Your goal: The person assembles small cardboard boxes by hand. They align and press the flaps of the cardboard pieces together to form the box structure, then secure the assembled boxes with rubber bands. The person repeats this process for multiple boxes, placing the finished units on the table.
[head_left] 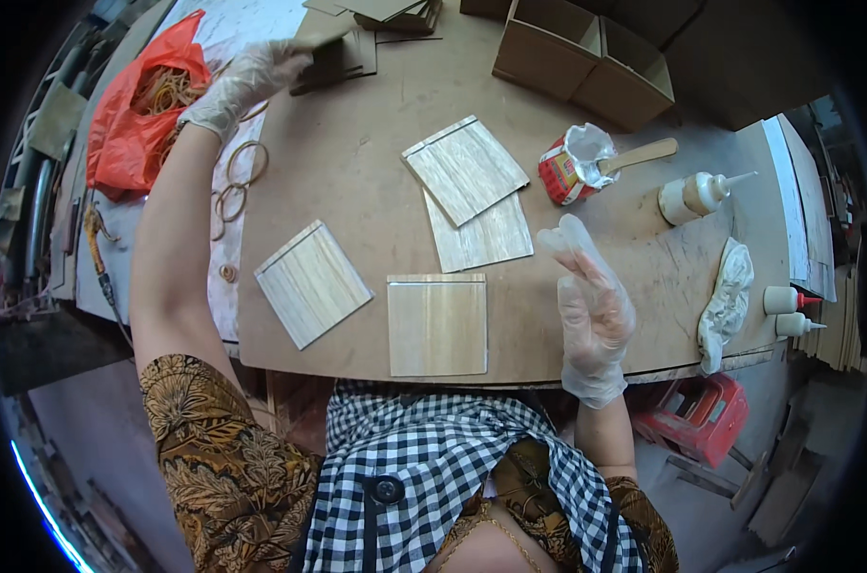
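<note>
My left hand point(252, 84), in a clear plastic glove, reaches to the far left of the table. Its fingertips close on a thin brown board point(333, 59) at a small pile; motion blurs them slightly. My right hand point(594, 320), gloved too, hovers near the front edge, palm inward, fingers stretched and holding nothing. Between my arms lie square wood-grain panels, each with a groove along one edge: one in front point(437, 327), one at the left point(313, 285), and an upper panel point(466, 170) overlapping a lower panel point(481, 234).
A red plastic bag point(133, 134) holds rubber bands; loose bands point(246, 164) lie beside it. Right of the panels stand a white-smeared tub point(575, 162) with a wooden stick point(639, 155), a glue bottle point(693, 197) and a crumpled glove point(725, 306). Open brown boxes point(581, 62) stand behind.
</note>
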The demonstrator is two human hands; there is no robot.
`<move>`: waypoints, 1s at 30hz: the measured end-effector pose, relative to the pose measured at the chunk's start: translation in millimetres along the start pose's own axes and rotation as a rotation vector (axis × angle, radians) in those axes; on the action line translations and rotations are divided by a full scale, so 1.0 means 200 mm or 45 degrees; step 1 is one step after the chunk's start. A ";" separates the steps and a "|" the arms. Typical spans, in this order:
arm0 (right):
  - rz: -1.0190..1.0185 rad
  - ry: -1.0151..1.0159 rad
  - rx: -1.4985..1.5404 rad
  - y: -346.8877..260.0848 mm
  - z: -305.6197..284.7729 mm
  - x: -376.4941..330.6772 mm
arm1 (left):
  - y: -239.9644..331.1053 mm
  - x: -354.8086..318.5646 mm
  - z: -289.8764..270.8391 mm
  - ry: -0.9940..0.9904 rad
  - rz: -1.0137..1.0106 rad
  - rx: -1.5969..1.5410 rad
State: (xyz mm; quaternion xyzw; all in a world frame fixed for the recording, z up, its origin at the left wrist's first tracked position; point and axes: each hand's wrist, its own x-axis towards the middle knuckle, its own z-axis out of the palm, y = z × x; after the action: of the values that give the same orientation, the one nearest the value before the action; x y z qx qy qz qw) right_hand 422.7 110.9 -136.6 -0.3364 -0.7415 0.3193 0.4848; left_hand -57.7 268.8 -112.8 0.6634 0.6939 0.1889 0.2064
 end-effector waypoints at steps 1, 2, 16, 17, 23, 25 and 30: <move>-0.065 0.001 -0.066 -0.02 -0.01 0.01 | 0.11 -0.04 -0.02 0.132 0.106 0.088; -0.129 -0.010 -0.139 -0.04 -0.01 0.04 | 0.17 -0.10 -0.03 0.266 0.207 0.163; 0.002 -0.528 -0.155 -0.22 0.18 0.24 | 0.80 -1.10 0.41 0.484 0.850 -0.491; 0.018 -0.519 -0.144 -0.20 0.18 0.23 | 0.76 -1.19 0.43 0.555 0.611 -0.647; 0.005 -0.604 -0.238 -0.22 0.17 0.24 | 0.49 -1.48 0.59 0.837 0.097 -0.278; 0.017 -0.620 -0.227 -0.23 0.19 0.24 | 0.44 -1.57 0.64 0.895 0.075 -0.149; -0.020 -0.608 -0.221 -0.21 0.22 0.23 | 0.47 -1.62 0.71 0.926 -0.096 -0.085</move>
State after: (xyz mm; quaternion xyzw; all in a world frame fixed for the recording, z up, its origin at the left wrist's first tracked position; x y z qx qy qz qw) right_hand 359.9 118.2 -94.2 -0.2862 -0.8622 0.3211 0.2676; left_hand 108.0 -51.3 -170.0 0.5197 0.7394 0.4272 -0.0257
